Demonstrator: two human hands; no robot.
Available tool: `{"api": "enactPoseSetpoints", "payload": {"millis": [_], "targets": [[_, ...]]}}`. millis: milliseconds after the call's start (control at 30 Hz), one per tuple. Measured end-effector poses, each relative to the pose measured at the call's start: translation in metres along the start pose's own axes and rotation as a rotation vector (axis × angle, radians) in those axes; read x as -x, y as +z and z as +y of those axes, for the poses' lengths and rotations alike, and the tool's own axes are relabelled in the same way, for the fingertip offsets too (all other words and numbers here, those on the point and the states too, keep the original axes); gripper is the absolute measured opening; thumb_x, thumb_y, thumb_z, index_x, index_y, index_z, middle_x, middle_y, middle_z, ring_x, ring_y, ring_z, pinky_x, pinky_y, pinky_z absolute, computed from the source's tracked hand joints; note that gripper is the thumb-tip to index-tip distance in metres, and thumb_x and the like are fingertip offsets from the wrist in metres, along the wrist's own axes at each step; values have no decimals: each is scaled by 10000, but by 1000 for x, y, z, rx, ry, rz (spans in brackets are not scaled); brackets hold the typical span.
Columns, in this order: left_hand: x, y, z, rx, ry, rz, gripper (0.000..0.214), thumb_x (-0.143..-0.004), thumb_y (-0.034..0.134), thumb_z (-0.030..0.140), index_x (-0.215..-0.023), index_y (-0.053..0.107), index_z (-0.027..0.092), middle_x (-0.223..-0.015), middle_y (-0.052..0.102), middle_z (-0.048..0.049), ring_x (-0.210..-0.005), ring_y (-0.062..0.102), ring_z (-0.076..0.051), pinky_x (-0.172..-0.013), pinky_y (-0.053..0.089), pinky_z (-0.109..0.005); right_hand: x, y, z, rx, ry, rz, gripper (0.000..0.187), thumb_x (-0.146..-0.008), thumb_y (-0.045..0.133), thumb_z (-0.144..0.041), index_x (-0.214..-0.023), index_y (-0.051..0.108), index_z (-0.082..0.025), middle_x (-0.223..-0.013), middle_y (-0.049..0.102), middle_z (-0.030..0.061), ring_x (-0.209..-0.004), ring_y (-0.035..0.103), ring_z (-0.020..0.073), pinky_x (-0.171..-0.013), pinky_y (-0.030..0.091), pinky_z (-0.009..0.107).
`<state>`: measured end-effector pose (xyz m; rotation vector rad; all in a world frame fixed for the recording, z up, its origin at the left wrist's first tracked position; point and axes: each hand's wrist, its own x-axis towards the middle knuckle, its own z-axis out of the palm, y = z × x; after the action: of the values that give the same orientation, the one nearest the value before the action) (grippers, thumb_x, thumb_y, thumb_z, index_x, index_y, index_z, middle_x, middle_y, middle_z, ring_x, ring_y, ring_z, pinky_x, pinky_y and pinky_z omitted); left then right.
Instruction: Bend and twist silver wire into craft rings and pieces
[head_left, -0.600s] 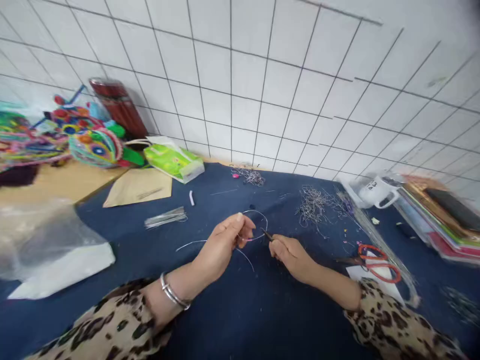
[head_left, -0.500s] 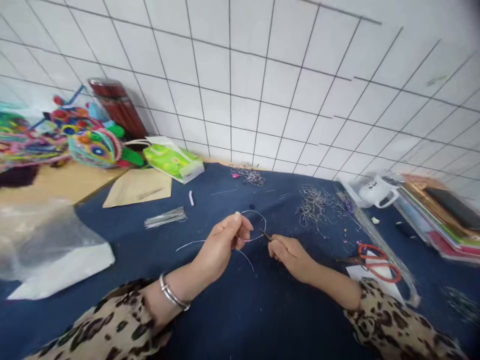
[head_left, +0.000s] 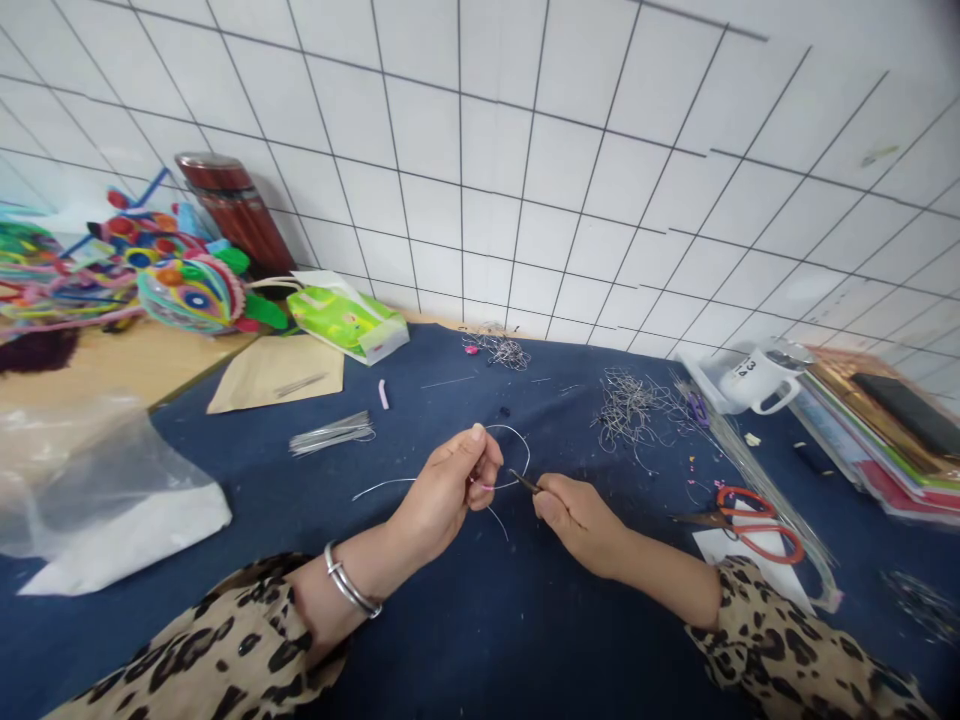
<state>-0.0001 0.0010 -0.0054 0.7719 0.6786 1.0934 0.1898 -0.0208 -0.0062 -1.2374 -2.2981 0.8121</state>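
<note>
My left hand (head_left: 450, 485) pinches a thin silvery wire (head_left: 528, 452) between thumb and fingers. The wire bends into a loop on the right of the fingers, and its loose ends stick out to the left and below. A small pink bit (head_left: 484, 486) shows on it beside my fingertips. My right hand (head_left: 574, 515) is closed around a small dark pointed tool (head_left: 525, 482), most of it hidden in the palm. Its tip points left, inside or at the lower right of the loop; whether it touches the wire I cannot tell.
Cut wires (head_left: 330, 434) lie at left, near a brown envelope (head_left: 247, 375). Tangled wire (head_left: 626, 410) sits at right, by orange-handled scissors (head_left: 757, 520), a long wire bundle (head_left: 780, 510) and a white mug (head_left: 750, 385). A plastic bag (head_left: 82, 480) lies left; a tiled wall (head_left: 495, 150) stands behind.
The tool's tip has shifted slightly left and down, closer to the pink bit on the wire. My left hand has barely moved and keeps its pinch.
</note>
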Motion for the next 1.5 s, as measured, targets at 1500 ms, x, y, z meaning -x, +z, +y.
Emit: {"api": "enactPoseSetpoints", "payload": {"millis": [1500], "targets": [[-3,-5,3,-207,186,185,247,-835,521,383,-766,599,159,-528,435,38,-527,392,-86,-561,336,-221,-3,3,8,253,-19,34,353,-935,280,-421,-699,388,-182,-672,450,-7,-604,419,109,-566,307,233]]}}
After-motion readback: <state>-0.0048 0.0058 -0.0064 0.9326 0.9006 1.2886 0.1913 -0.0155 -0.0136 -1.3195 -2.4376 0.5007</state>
